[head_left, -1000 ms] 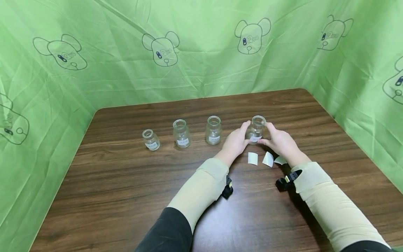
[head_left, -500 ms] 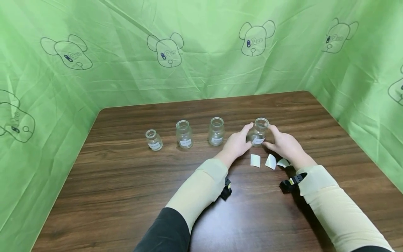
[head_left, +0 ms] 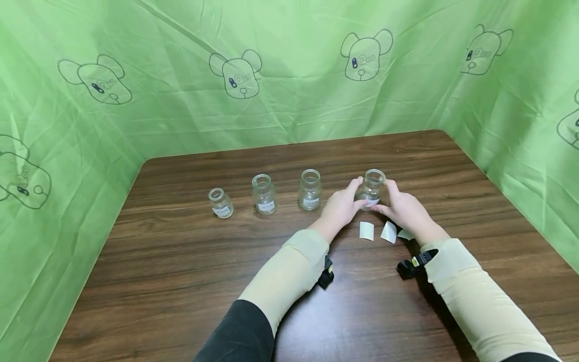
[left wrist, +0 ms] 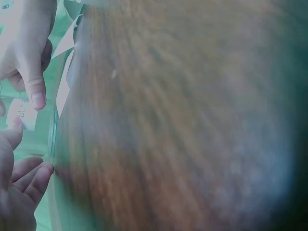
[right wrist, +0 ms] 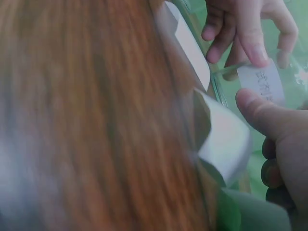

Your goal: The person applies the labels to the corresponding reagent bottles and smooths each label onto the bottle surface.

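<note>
A clear glass jar (head_left: 373, 188) stands upright at the right end of a row, with a white label (right wrist: 262, 83) bearing handwritten characters on its front. My left hand (head_left: 340, 205) grips the jar's left side, its thumb on the label. From the other side my right hand (head_left: 407, 210) holds the jar, its thumb also at the label. In the right wrist view both thumbs meet the label at opposite edges. The left wrist view shows the label (left wrist: 24, 115) between the two thumbs as well. The jar partly hides the fingers behind it.
Three more labelled glass jars stand to the left: a small one (head_left: 221, 203), a larger one (head_left: 264, 194) and another (head_left: 310, 190). Several white paper pieces (head_left: 367, 231) lie just in front of the hands on the brown wooden table (head_left: 181, 281). Green curtains (head_left: 289, 110) surround its far sides.
Half a second ago both thumbs sat apart at the label's sides; now they have come inward over its edges. The jar stays in place; the head view has shifted slightly.
</note>
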A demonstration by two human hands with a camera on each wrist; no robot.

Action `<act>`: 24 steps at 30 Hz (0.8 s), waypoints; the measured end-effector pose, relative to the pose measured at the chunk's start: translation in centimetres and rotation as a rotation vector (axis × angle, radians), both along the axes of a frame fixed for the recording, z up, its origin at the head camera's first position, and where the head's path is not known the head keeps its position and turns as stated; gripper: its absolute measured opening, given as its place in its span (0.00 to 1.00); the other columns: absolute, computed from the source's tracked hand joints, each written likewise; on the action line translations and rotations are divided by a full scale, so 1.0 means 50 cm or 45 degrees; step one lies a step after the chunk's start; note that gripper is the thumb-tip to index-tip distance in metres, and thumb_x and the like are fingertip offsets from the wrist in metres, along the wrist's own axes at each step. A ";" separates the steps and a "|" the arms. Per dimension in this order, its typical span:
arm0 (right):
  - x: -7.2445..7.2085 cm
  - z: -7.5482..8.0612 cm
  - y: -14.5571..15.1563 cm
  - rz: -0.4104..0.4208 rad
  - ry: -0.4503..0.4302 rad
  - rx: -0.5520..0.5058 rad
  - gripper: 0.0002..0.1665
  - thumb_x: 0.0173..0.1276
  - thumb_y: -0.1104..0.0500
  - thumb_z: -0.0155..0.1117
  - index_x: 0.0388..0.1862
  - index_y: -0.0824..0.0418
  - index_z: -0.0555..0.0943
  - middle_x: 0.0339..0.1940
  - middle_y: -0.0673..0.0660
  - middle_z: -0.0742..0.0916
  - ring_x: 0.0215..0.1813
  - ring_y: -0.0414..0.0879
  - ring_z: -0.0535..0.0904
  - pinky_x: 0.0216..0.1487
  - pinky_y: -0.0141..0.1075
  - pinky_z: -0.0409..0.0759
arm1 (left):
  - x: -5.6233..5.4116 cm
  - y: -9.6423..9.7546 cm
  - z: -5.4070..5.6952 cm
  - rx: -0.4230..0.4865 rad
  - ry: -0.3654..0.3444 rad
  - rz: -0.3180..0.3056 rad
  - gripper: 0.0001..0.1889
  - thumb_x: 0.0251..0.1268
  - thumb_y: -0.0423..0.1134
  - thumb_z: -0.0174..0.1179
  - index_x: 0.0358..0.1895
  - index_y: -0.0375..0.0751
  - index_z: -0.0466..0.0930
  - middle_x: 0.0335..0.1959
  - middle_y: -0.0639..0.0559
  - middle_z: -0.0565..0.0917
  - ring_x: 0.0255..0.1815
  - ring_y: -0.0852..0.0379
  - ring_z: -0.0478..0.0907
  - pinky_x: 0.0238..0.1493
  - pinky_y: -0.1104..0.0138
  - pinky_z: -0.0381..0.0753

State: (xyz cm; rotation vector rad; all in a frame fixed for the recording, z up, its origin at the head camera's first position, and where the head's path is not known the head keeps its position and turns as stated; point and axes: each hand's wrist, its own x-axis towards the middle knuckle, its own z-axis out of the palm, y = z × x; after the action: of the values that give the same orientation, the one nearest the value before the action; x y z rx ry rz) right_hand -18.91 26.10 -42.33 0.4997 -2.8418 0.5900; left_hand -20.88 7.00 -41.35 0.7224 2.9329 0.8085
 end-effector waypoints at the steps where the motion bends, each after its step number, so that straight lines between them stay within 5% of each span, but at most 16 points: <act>1: 0.000 0.002 0.001 0.001 -0.010 0.005 0.41 0.58 0.55 0.71 0.60 0.64 0.56 0.11 0.53 0.74 0.16 0.50 0.70 0.21 0.49 0.70 | 0.000 -0.001 0.000 0.000 0.001 0.001 0.31 0.66 0.53 0.53 0.70 0.53 0.55 0.42 0.47 0.84 0.44 0.53 0.82 0.42 0.64 0.78; 17: -0.003 -0.007 0.011 0.031 -0.036 -0.020 0.44 0.58 0.55 0.70 0.65 0.60 0.53 0.10 0.54 0.75 0.16 0.51 0.71 0.22 0.49 0.70 | -0.001 -0.009 -0.011 0.018 0.023 -0.020 0.31 0.69 0.49 0.52 0.71 0.53 0.51 0.32 0.49 0.84 0.29 0.57 0.80 0.34 0.64 0.78; 24: -0.001 -0.013 0.022 0.046 -0.073 -0.142 0.50 0.56 0.53 0.72 0.68 0.57 0.51 0.15 0.52 0.75 0.17 0.45 0.69 0.21 0.42 0.69 | 0.004 -0.005 -0.002 0.049 -0.072 -0.021 0.36 0.67 0.48 0.55 0.72 0.50 0.45 0.31 0.49 0.82 0.20 0.60 0.75 0.24 0.68 0.73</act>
State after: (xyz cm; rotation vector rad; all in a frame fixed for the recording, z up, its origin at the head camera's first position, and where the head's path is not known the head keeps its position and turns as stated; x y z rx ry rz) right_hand -18.97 27.18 -42.97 0.5229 -2.8389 0.7769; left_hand -20.70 6.76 -41.46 0.7131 2.8651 0.8713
